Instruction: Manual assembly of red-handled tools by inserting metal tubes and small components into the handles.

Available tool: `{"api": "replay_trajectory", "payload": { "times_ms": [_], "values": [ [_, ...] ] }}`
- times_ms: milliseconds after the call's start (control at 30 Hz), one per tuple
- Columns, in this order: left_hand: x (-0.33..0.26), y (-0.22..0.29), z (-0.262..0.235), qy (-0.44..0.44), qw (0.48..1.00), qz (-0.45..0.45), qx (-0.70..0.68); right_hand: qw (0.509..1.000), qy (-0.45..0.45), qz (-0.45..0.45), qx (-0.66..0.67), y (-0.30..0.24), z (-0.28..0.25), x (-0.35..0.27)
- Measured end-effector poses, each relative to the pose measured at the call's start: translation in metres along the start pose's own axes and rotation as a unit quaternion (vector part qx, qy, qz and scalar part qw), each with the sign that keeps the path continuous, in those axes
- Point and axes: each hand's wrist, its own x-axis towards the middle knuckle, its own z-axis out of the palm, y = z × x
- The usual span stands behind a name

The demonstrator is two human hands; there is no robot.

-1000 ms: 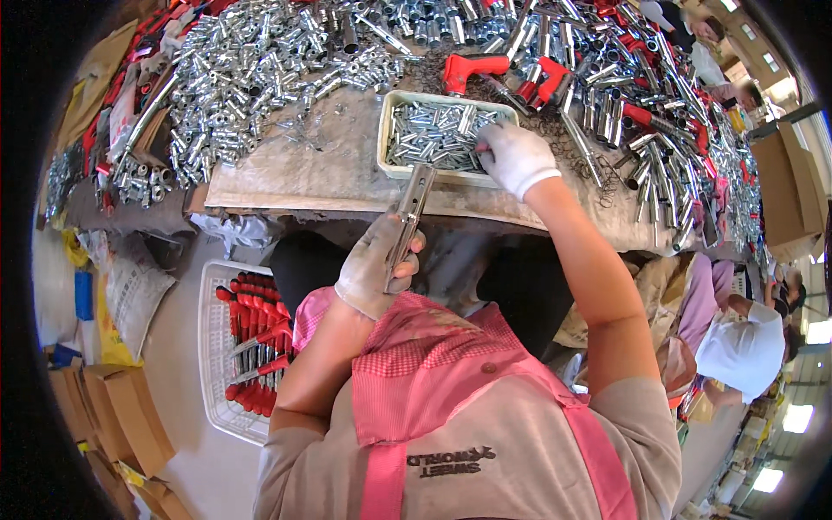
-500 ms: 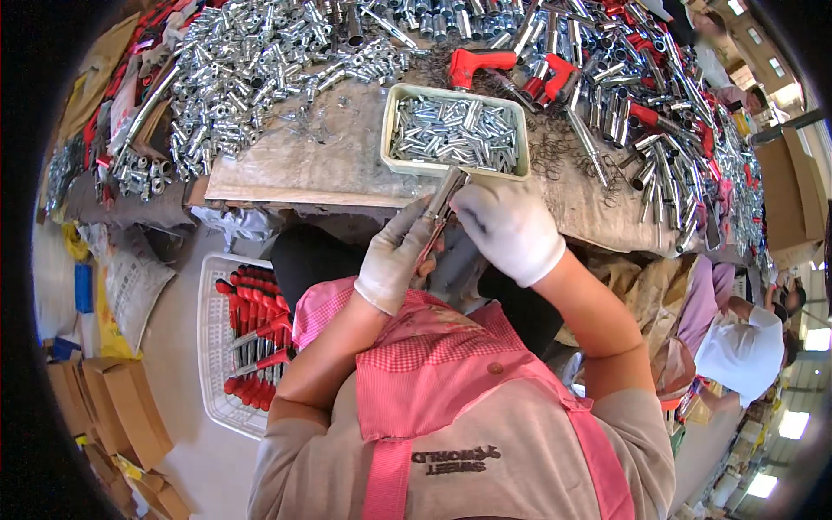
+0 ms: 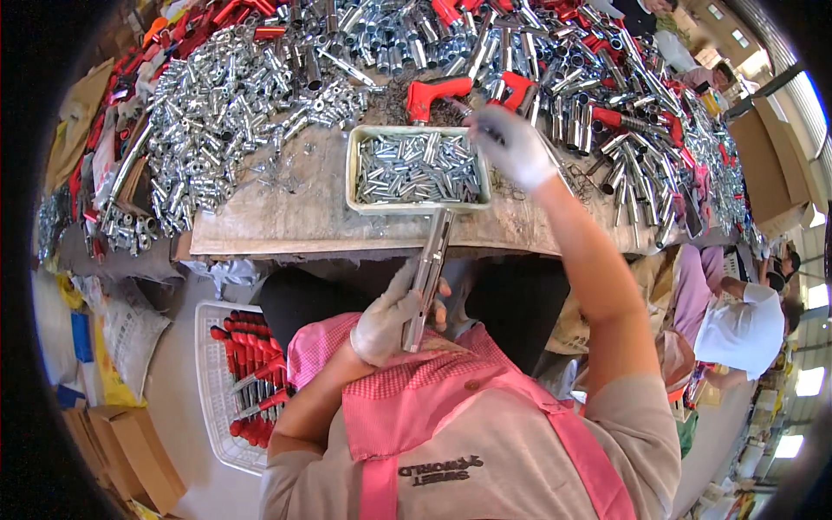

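My left hand (image 3: 386,322), in a pale glove, is wrapped around a slotted shiny metal tube (image 3: 431,276). The tube slants upward from my lap, its top end just past the table's front edge. Over the table, my right hand (image 3: 513,149), also gloved, is beside the right end of a tray (image 3: 354,201) heaped with small metal pins (image 3: 416,169). Its fingers are curled in, and what they may hold is hidden. Right behind that hand lie a red pistol-shaped handle (image 3: 440,88) and another red handle (image 3: 517,89).
Piles of metal fittings (image 3: 204,121) cover the left of the table; chrome tubes (image 3: 576,130) are heaped on the right. A white basket (image 3: 205,381) of red-handled tools (image 3: 251,347) stands at floor level to my left. A person in a white shirt (image 3: 741,334) is at far right.
My right hand has left the tube and moved up and away, past the tray's right end. The tube in my left hand has come lower, toward my lap. The whole view has shifted slightly.
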Motion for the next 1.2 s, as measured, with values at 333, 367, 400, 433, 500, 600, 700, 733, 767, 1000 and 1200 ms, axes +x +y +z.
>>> {"api": "replay_trajectory", "payload": {
  "times_ms": [333,367,400,433,500,600,700,733,767,1000,1200],
  "values": [
    [0.006,-0.041,-0.007,-0.087,0.977,-0.121,-0.150,0.801,-0.304,-0.067,-0.511,0.090,-0.008,0.096],
    [0.006,-0.044,-0.008,-0.083,0.973,-0.141,-0.165,0.803,-0.305,-0.044,-0.510,0.094,-0.010,0.095],
    [0.007,-0.045,-0.006,-0.063,0.974,-0.150,-0.155,0.816,-0.292,-0.083,-0.493,0.097,-0.019,0.091],
    [0.007,-0.043,-0.008,-0.064,0.974,-0.151,-0.157,0.825,-0.280,-0.119,-0.475,0.094,-0.026,0.086],
    [0.002,-0.041,-0.012,-0.079,0.985,-0.137,-0.067,0.895,-0.172,0.011,-0.412,0.061,-0.033,0.079],
    [0.002,-0.035,-0.003,-0.079,0.987,-0.094,-0.108,0.977,0.030,-0.031,-0.211,0.039,-0.067,0.043],
    [0.008,-0.015,-0.001,-0.050,0.992,-0.096,-0.070,0.959,-0.073,0.217,0.167,-0.003,-0.069,-0.012],
    [0.010,-0.006,0.006,-0.036,0.995,-0.085,-0.033,0.947,-0.011,0.228,0.227,-0.014,-0.051,-0.034],
    [0.011,-0.001,0.008,-0.028,0.996,-0.084,0.004,0.924,-0.026,0.178,0.338,-0.020,-0.035,-0.051],
    [0.015,-0.022,0.028,-0.096,0.918,-0.080,0.377,0.758,0.224,0.260,0.554,-0.084,0.049,-0.102],
    [0.028,-0.023,0.023,0.084,0.822,0.086,0.557,0.817,0.181,0.212,0.504,-0.102,0.052,-0.096]
  ]
}}
